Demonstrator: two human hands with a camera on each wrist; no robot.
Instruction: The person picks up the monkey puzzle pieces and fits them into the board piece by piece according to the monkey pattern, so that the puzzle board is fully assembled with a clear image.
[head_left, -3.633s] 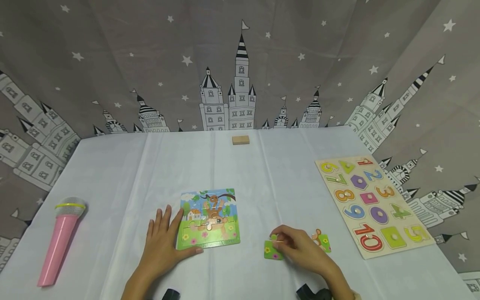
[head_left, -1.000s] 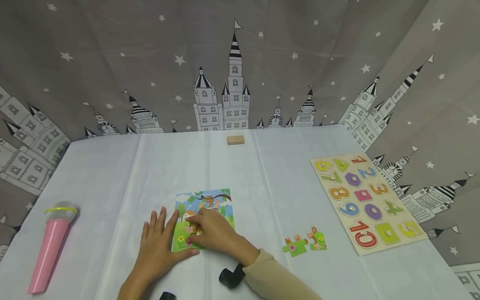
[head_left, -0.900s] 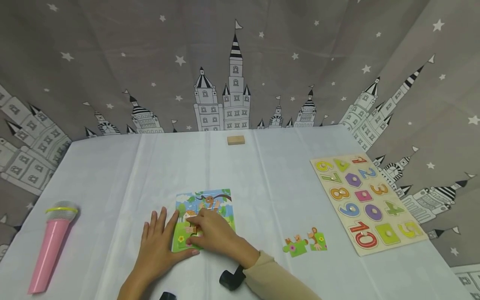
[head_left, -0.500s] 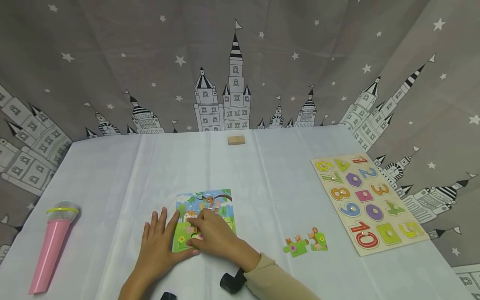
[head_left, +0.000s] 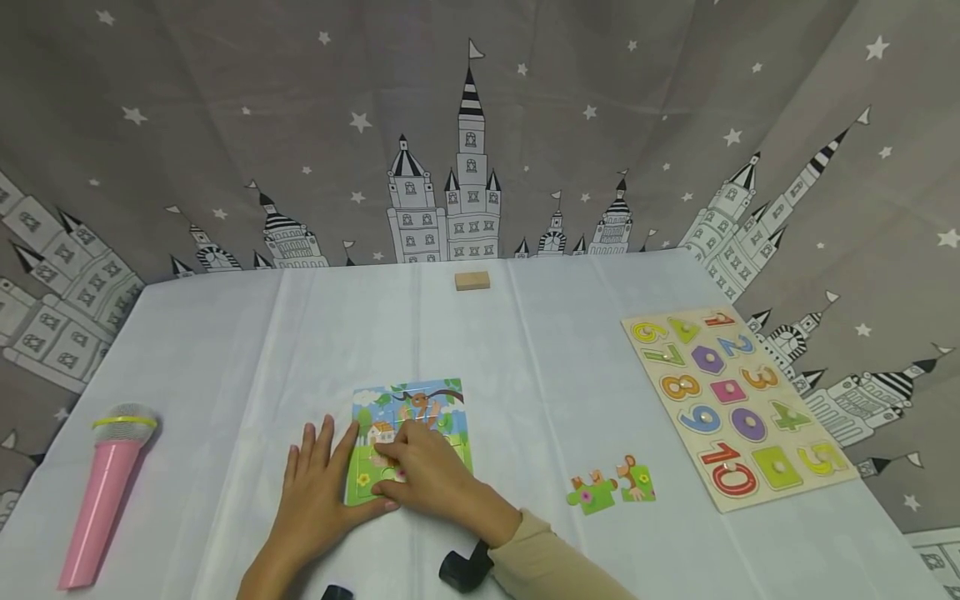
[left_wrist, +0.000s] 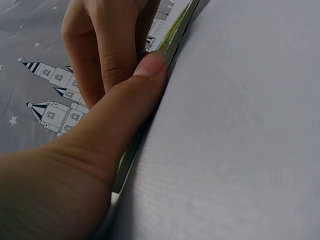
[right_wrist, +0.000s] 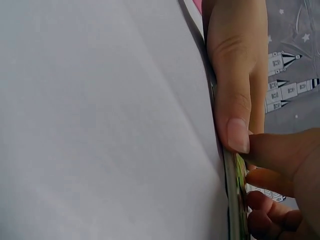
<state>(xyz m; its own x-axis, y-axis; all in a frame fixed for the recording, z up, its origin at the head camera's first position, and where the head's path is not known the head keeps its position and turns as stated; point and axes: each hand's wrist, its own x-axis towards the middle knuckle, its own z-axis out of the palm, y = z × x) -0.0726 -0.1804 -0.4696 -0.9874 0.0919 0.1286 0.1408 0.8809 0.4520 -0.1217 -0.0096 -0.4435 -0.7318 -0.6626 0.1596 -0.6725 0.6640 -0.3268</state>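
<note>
A small monkey jigsaw puzzle (head_left: 441, 393) lies on the white table. My left hand (head_left: 315, 483) rests flat at its left side, fingers straight and spread, with the thumb along the bottom edge. My right hand (head_left: 435, 475) reaches over the puzzle; its thumb and index finger are bent about a green puzzle piece with a yellow flower (head_left: 364, 480) at the lower left. The right hand covers the puzzle's lower right. In the right wrist view, the right fingertips (right_wrist: 260, 201) touch the puzzle's face. Two loose puzzle pieces (head_left: 592, 493) lie to the right.
A wooden number board (head_left: 720, 446) lies at the right. The pink toy microphone (head_left: 108, 492) is at the left, and a small wooden block (head_left: 472, 281) sits by the back edge. Behind the table hangs a grey castle-print cloth (head_left: 570, 100).
Since the oldest frame, my right hand has carried the flower piece from the right onto the puzzle's lower left. Lately its fingers have shifted slightly there, and the piece sits flatter. The left hand stays put.
</note>
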